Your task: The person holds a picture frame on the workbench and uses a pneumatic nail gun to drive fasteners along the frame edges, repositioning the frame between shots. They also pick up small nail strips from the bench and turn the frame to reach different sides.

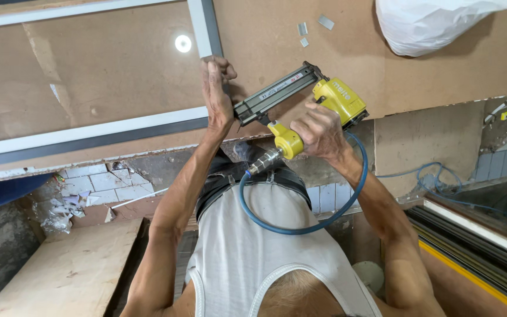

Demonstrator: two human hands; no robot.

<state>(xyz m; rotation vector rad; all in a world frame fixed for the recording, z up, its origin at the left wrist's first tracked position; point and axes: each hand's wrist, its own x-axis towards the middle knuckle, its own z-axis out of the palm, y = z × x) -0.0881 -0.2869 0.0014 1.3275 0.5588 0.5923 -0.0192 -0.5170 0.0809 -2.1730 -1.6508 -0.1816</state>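
Observation:
My right hand (319,130) grips a yellow pneumatic nail gun (300,103) by its handle. Its black magazine and nose point left toward the corner of a white and grey frame (89,132) lying on a brown board table (265,35). A blue air hose (306,226) loops down from the gun's handle past my waist. My left hand (216,88) presses down on the frame's corner, where the upright rail (203,26) meets the long rail, right beside the gun's nose.
A white plastic bag (435,23) sits on the board at top right, with small metal strips (315,26) near it. A wooden panel (66,270) lies low at left. Stacked frame lengths (476,240) run along the right. Tiled floor shows below.

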